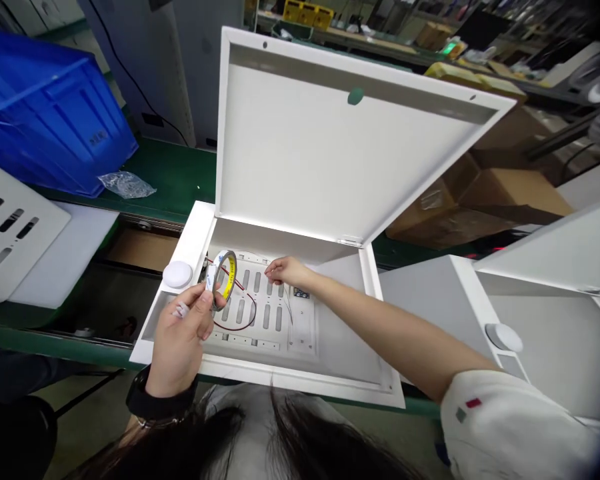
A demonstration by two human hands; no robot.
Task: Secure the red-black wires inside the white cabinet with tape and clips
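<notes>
A white metal box (340, 379) lies with its lid (300, 147) raised. My left hand (183, 333) is closed on a roll of tape (230, 277) with a yellow inner core, held above the box's left part. A small white piece also shows between the fingers of that hand. Inside the box, a slotted white plate (253, 313) carries a red and black wire (255, 313). Over the plate, my right hand (286, 270) has its fingertips pinched together; what they hold, if anything, is too small to name. A small circuit board (301, 293) sits just beyond that hand.
A blue bin (55, 120) and a crumpled clear bag (127, 185) are at the upper left. Slotted white panel (10, 233) lies at the left. A second white box (460, 293) stands at the right, with cardboard boxes (515, 190) behind it on the green bench (175, 177).
</notes>
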